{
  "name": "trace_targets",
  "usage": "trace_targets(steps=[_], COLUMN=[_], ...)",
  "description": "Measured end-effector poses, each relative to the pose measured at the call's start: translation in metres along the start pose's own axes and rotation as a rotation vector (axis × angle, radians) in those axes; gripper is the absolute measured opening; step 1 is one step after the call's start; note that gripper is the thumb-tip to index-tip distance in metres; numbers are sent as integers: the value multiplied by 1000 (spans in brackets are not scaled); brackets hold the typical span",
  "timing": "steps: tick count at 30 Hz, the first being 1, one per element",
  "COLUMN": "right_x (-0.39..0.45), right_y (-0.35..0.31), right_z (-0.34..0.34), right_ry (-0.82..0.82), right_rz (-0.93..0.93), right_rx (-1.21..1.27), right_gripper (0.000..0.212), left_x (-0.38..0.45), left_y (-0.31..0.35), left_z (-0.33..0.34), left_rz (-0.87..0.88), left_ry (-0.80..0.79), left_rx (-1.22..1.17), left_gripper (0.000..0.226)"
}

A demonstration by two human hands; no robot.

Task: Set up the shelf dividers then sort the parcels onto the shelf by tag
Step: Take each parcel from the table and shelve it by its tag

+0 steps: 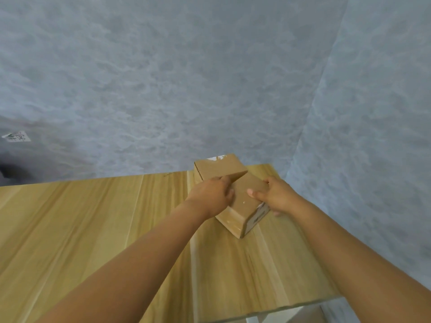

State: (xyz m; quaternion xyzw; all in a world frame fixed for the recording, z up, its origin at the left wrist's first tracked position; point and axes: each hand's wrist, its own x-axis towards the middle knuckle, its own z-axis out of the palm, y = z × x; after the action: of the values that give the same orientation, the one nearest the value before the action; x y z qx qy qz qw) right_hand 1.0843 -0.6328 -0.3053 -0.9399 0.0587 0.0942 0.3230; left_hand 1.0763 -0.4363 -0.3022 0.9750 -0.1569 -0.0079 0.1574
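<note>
Two cardboard parcels sit on a pale wooden shelf (93,229), and I see both bare hands on the nearer one. The near parcel (245,206) lies at a slant, one corner pointing toward me, with clear tape over its top and a printed label on its right end that I cannot read. The left hand (211,194) grips the near parcel's left edge; its fingers curl over the far side, so their tips are hidden from me. The right hand (276,197) holds the near parcel's right side, thumb laid across the top, the other fingers wrapped round and mostly out of sight, one fingertip showing below the label.

The far parcel (217,170) stands just behind the near parcel and appears to touch it; I cannot tell whether the near one rests flat or is lifted slightly. A torn white patch shows on the far parcel's back edge.

Behind the far parcel rises a mottled grey-blue wall (163,78), meeting a second wall to the right. Far left of the parcels, a small paper tag (16,136) with handwriting is stuck to the wall; the writing is too blurred to read. A dark shape below that tag is cut off by the frame edge.
</note>
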Motion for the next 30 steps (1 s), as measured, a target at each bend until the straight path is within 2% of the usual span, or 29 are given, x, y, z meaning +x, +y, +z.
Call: trace_targets(steps=[4, 6, 9, 12, 14, 16, 20, 21, 25, 27, 30], right_x=[0, -2, -12, -23, -29, -33, -48, -52, -61, -65, -73], right_y=[5, 8, 16, 21, 19, 18, 21, 22, 14, 7, 1], right_z=[0, 0, -1, -1, 0, 1, 1, -1, -9, -13, -22], right_ry=[4, -2, 6, 28, 64, 124, 261, 309, 423, 445, 431], right_rz=[-34, -41, -38, 79, 193, 257, 275, 277, 251, 215, 160], right_rx=[104, 220, 361, 575, 670, 658, 746, 777, 699, 644, 749], right_gripper=[67, 70, 70, 59, 66, 77, 76, 76, 75, 72, 59], left_x=[4, 7, 5, 0, -2, -3, 0, 1, -5, -4, 0], left_y=[-4, -8, -11, -2, 8, 19, 22, 20, 20, 22, 16], left_z=[-1, -5, -9, -4, -1, -1, -8, -11, -20, -20, -28], left_rz=[-13, -47, -54, 25, 98, 161, 200, 189, 187, 181, 86], left_ry=[-68, -133, -216, -209, -199, -220, -226, -242, -384, -391, -474], left_rx=[-177, -346, -550, -617, -599, -568, -670, -686, -579, -622, -916], left_gripper=[34, 35, 47, 61, 62, 59, 40, 43, 86, 87, 68])
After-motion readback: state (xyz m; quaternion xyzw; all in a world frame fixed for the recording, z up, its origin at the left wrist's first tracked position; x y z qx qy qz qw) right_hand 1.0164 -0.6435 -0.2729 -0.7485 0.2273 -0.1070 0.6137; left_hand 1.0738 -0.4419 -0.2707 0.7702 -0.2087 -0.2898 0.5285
